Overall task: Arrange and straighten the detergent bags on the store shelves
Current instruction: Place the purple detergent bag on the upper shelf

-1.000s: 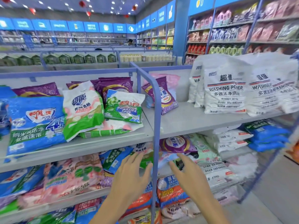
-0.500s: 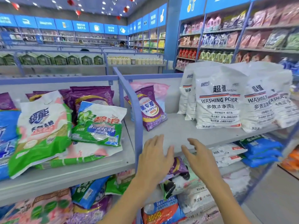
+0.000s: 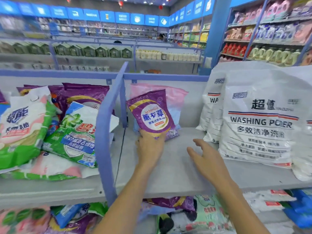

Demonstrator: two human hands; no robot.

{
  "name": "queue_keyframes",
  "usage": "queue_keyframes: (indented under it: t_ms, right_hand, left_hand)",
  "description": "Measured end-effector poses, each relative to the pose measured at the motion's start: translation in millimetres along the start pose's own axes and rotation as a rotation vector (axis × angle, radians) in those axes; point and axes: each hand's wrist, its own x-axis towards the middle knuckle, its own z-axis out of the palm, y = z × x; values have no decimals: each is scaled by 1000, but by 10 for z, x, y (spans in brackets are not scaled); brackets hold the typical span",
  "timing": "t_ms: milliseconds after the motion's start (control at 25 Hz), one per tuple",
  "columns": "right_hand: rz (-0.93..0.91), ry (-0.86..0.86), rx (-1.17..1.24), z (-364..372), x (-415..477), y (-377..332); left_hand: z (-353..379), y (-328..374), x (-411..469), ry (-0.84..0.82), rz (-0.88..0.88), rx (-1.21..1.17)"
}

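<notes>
Left hand (image 3: 149, 147) on purple bag (image 3: 152, 114)'s base

I see the left hand (image 3: 149, 147) holding the purple bag (image 3: 152, 114) by its bottom. The right hand (image 3: 208, 159) hovers, fingers spread, over the shelf (image 3: 175, 179).

Stocked wall shelving (image 3: 266, 41) carries blue sign panels (image 3: 106, 16); red lanterns (image 3: 120, 3) hang overhead.

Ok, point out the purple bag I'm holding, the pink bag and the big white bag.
purple bag (image 3: 152, 114): head view, round label.
pink bag (image 3: 176, 97): head view, upper right part.
big white bag (image 3: 260, 124): head view, printed front.
</notes>
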Motion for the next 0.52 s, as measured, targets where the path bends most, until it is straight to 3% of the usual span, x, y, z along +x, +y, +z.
queue_keyframes:
  t_ms: [160, 320, 520]
  right_hand:
    - [-31, -101, -1, -82, 276, 291]
    - [-73, -141, 21, -118, 403, 472]
    - [-145, -178, 10, -192, 344, 504]
  left_hand:
    - [132, -16, 345, 146, -52, -192]
    - [155, -28, 438, 92, -86, -338]
    - [71, 89, -10, 105, -3, -498]
